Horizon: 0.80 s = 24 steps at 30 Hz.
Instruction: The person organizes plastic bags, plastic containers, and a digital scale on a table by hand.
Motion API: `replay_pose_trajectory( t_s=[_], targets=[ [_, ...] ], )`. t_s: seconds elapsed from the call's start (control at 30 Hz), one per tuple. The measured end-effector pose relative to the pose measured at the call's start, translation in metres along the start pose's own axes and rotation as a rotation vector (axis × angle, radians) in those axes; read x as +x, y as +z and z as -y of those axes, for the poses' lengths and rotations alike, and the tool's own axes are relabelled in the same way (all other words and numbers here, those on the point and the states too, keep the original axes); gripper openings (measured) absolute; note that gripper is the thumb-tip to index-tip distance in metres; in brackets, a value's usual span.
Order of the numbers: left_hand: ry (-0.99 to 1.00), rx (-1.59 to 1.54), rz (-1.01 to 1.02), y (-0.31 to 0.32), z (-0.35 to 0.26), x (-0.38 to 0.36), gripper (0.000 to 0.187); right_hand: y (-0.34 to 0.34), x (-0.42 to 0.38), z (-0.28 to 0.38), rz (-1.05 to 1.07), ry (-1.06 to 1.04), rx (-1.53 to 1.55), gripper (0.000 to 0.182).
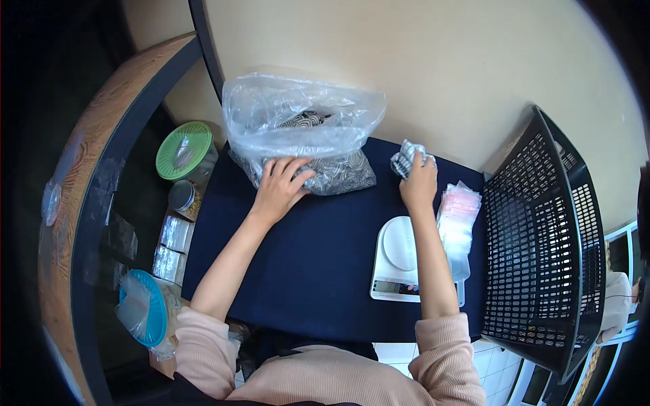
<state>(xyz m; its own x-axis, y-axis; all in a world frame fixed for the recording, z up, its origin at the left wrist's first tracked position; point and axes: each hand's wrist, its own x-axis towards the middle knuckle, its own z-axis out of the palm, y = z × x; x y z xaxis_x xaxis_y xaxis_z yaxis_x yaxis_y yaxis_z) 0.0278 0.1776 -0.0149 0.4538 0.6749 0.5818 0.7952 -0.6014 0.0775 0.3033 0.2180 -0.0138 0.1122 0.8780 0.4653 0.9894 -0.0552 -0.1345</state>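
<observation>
A large clear plastic bag (298, 101) stands at the back left of the dark blue tabletop. Black-and-white patterned contents (342, 172) show through its lower part. My left hand (279, 186) rests on the bag's front with its fingers spread, touching the plastic. At the back right, my right hand (420, 183) is closed around a crumpled checked cloth (402, 162) in white and grey. Below the right forearm lies a white digital kitchen scale (397, 254), its display partly covered by the arm. Beside it is a stack of small clear plastic bags (459, 213) with pinkish upper ends.
A tall black plastic basket (531, 237) stands along the right edge. To the left are a green-lidded container (184, 150), a jar with a grey lid (181, 195) and a blue-lidded container (154, 308). A wooden shelf edge (88, 169) runs further left. The wall borders the back.
</observation>
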Motion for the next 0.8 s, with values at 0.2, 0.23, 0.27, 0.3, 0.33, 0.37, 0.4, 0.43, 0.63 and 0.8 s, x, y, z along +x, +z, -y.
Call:
replay_pose_trajectory(
  t_s=[0.2,0.23,0.27,0.3,0.33,0.37,0.4,0.43,0.63,0.8],
  targets=[
    [-0.014,-0.047,0.001,-0.002,0.018,0.036,0.036,0.041,-0.052,0.06,0.116,-0.019,-0.377,0.023],
    [-0.007,-0.054,-0.008,-0.001,0.02,0.038,0.035,0.034,-0.074,0.081,0.063,-0.074,-0.386,0.023],
    [-0.006,-0.059,-0.01,-0.001,0.021,0.04,0.035,0.029,-0.098,0.107,0.114,-0.128,-0.303,0.022],
    [0.001,-0.066,0.001,-0.001,0.022,0.041,0.035,0.026,-0.126,0.134,0.01,-0.214,-0.156,0.02],
    [0.01,-0.073,0.011,-0.002,0.023,0.043,0.035,0.004,-0.145,0.16,0.264,-0.343,0.169,0.021],
    [0.011,-0.079,0.012,-0.003,0.024,0.043,0.035,-0.009,-0.171,0.18,0.233,-0.528,0.444,0.022],
    [0.011,-0.087,0.028,-0.003,0.024,0.043,0.035,-0.021,-0.19,0.194,0.446,-0.73,0.583,0.027],
    [0.014,-0.093,0.042,-0.003,0.025,0.044,0.035,-0.039,-0.189,0.198,0.497,-0.815,0.71,0.03],
    [0.041,-0.115,0.119,-0.007,0.033,0.054,0.036,-0.066,-0.109,0.124,0.263,-0.335,0.342,0.052],
    [0.072,-0.089,0.113,-0.006,0.04,0.066,0.035,0.03,-0.063,0.097,0.288,0.154,-0.029,0.029]
  ],
)
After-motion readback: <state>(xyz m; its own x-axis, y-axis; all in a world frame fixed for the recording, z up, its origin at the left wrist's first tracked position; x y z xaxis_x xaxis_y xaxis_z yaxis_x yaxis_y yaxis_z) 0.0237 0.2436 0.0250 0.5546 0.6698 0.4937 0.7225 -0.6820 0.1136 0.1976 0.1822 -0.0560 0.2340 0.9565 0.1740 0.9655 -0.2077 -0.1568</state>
